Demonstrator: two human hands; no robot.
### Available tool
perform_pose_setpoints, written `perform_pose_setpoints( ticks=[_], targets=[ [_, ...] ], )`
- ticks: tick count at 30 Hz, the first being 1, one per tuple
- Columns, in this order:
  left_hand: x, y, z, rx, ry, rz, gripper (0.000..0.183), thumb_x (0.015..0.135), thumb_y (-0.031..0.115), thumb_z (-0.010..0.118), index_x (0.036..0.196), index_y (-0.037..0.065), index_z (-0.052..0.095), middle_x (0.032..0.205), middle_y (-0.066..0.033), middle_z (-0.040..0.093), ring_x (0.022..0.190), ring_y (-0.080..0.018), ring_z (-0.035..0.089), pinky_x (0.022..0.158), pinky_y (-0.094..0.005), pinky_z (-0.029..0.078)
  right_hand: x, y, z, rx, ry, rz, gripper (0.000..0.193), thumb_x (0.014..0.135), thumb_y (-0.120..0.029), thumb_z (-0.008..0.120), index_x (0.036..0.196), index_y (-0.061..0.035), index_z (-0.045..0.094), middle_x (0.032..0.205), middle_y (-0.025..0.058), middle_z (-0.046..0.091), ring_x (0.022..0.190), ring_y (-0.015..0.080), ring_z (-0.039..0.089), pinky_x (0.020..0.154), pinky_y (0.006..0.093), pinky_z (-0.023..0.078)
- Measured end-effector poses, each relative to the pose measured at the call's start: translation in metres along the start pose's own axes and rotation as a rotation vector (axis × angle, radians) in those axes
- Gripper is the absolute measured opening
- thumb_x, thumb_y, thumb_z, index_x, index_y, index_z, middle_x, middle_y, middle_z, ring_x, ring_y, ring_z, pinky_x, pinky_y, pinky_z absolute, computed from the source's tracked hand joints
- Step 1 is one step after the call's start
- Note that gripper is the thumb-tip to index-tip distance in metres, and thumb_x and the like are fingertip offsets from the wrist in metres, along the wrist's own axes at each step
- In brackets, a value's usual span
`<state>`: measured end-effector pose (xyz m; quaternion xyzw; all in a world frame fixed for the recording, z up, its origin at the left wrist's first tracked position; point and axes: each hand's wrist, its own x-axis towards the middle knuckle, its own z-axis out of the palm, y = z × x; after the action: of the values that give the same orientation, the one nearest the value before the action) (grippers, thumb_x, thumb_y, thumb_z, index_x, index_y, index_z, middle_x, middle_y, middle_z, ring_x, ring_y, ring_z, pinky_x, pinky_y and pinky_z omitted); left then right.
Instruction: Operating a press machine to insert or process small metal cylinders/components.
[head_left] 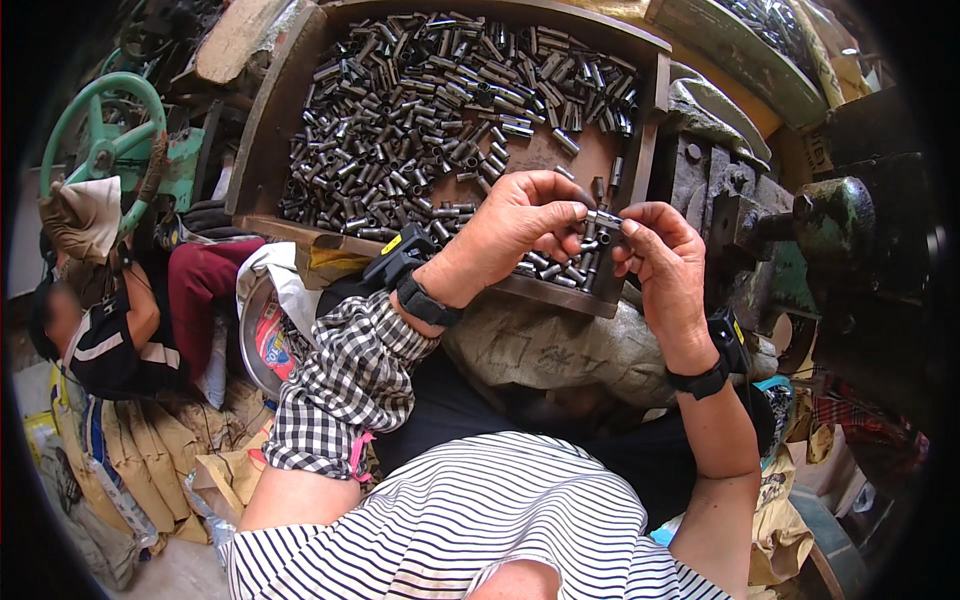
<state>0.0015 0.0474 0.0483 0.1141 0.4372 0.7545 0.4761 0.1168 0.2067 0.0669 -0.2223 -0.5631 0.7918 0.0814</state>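
My left hand point(520, 225) and right hand point(660, 250) pinch one metal sleeve point(603, 217) between fingertips, raised over the wooden tray point(645, 120) for close viewing.

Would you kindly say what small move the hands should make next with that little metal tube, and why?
Probably carry the small metal tube right toward the dark machine. Both the left hand and right hand pinch it above the wooden tray of loose tubes, beside the machine.

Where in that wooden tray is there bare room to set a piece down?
The wooden tray has a bare brown patch at its right, between the pile of small metal tubes and the right wall, just above both hands. The left and top are crowded. The left hand and right hand pinch one tube.
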Motion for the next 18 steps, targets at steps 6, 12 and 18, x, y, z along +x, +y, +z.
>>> perform_pose_setpoints(
  ticks=[6,12,18],
  targets=[
    [-0.0008,-0.0005,0.0021,0.128,0.009,0.074,0.020,0.088,0.010,0.061,0.101,-0.004,0.058,0.080,-0.0051,0.062,0.063,-0.0085,0.061,0.054,-0.0203,0.053,0.0009,0.0025,-0.0033,0.093,-0.031,0.048,0.012,0.086,-0.008,0.062,0.094,-0.0007,0.059,0.080,0.0026,0.061,0.063,0.0086,0.061,0.054,0.0203,0.050],
    [-0.0012,0.0011,0.0023,0.223,-0.005,0.096,0.019,0.088,0.010,0.061,0.101,-0.003,0.058,0.078,-0.0039,0.062,0.063,-0.0077,0.061,0.055,-0.0195,0.053,0.0011,0.0036,-0.0056,0.168,-0.069,0.093,0.011,0.085,-0.007,0.062,0.094,-0.0006,0.059,0.081,0.0034,0.061,0.063,0.0088,0.061,0.053,0.0207,0.051],
    [-0.0042,0.0054,0.0043,0.316,-0.027,0.081,0.016,0.087,0.009,0.063,0.098,-0.001,0.058,0.076,-0.0021,0.061,0.061,-0.0071,0.061,0.052,-0.0186,0.051,0.0026,-0.0033,-0.0068,0.166,-0.115,0.163,0.010,0.084,-0.005,0.063,0.092,-0.0007,0.059,0.079,0.0035,0.062,0.062,0.0086,0.061,0.052,0.0205,0.051]
  ],
)
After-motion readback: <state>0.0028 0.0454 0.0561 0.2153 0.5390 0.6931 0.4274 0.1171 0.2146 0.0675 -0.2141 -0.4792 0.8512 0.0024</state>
